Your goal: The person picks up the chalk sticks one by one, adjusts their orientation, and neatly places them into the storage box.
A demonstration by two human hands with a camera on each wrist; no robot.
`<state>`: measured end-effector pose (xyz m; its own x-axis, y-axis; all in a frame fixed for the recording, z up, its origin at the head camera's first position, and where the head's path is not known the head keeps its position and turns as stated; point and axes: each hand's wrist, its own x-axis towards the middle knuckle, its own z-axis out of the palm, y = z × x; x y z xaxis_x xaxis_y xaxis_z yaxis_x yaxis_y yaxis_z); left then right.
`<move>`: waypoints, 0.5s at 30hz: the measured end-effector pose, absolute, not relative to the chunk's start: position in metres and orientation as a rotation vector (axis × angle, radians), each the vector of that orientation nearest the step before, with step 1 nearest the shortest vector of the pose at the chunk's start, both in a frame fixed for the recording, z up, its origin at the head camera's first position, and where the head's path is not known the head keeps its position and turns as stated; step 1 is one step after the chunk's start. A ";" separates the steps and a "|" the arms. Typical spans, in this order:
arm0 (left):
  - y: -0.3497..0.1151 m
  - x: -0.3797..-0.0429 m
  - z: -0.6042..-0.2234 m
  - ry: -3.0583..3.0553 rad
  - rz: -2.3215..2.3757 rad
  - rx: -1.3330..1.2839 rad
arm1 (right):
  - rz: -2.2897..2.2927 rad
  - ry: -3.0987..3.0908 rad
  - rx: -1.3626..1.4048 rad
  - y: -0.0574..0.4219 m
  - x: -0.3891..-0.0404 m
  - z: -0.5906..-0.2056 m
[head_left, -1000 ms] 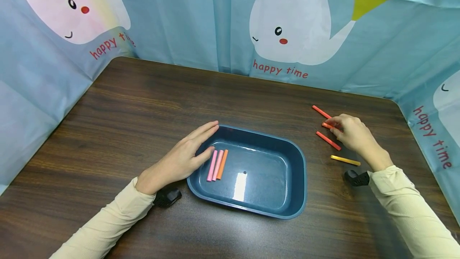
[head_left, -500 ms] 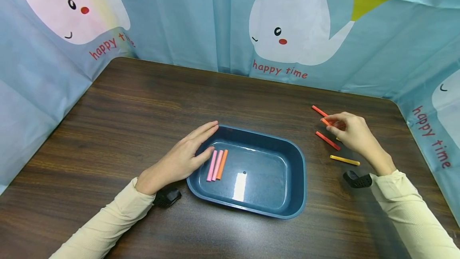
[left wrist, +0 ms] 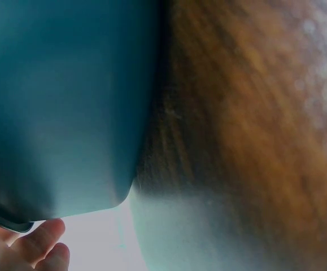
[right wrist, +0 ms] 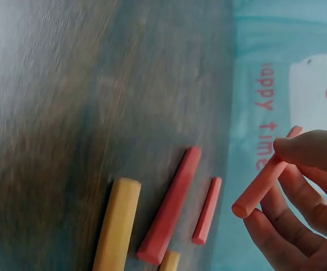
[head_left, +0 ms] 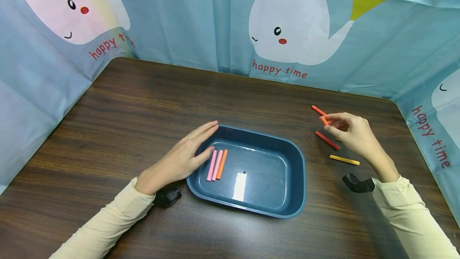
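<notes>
My right hand (head_left: pixel 353 131) pinches an orange-red chalk stick (right wrist: pixel 262 189) between thumb and fingers, held raised over the right side of the table. Beneath and around it lie a light red chalk stick (head_left: pixel 318 110), a darker red one (head_left: pixel 327 140) and a yellow one (head_left: pixel 344 160). Another yellow piece (right wrist: pixel 169 262) is mostly hidden by the hand in the head view. My left hand (head_left: pixel 187 153) rests on the left rim of a dark blue plastic tub (head_left: pixel 303 179), fingers extended along the rim and thumb over the inside. Two pink chalk sticks (head_left: pixel 215 165) and an orange one (head_left: pixel 222 164) lie in the tub, near its left wall.
The dark wood table (head_left: pixel 151 91) is backed by a light blue curtain (head_left: pixel 187 19) with whale prints, which also runs along both sides. Black wrist cameras (head_left: pixel 357 184) are worn at both cuffs.
The right hand has lifted the orange-red chalk stick off the table and shifted slightly. A yellow piece beneath it now partly shows. The left hand and the tub have stayed put.
</notes>
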<state>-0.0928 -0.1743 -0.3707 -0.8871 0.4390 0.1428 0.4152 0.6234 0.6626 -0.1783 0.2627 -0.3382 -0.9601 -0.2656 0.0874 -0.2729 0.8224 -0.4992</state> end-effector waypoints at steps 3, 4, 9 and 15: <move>-0.174 -0.093 -0.371 2.805 1.130 0.737 | 0.860 -2.984 0.424 0.259 -0.174 -0.335; -0.174 -0.093 -0.371 2.805 1.131 0.737 | 0.873 -2.983 0.421 0.258 -0.173 -0.334; -0.174 -0.092 -0.370 2.803 1.141 0.741 | 0.934 -2.994 0.410 0.252 -0.167 -0.329; -0.174 -0.093 -0.370 2.800 1.145 0.741 | 0.984 -3.002 0.392 0.244 -0.159 -0.320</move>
<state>-0.0928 -0.1740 -0.3697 -0.8866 0.4373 0.1506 0.4175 0.6166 0.6674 -0.1594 0.2443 -0.3203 -0.9689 -0.2447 0.0370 -0.2191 0.7788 -0.5878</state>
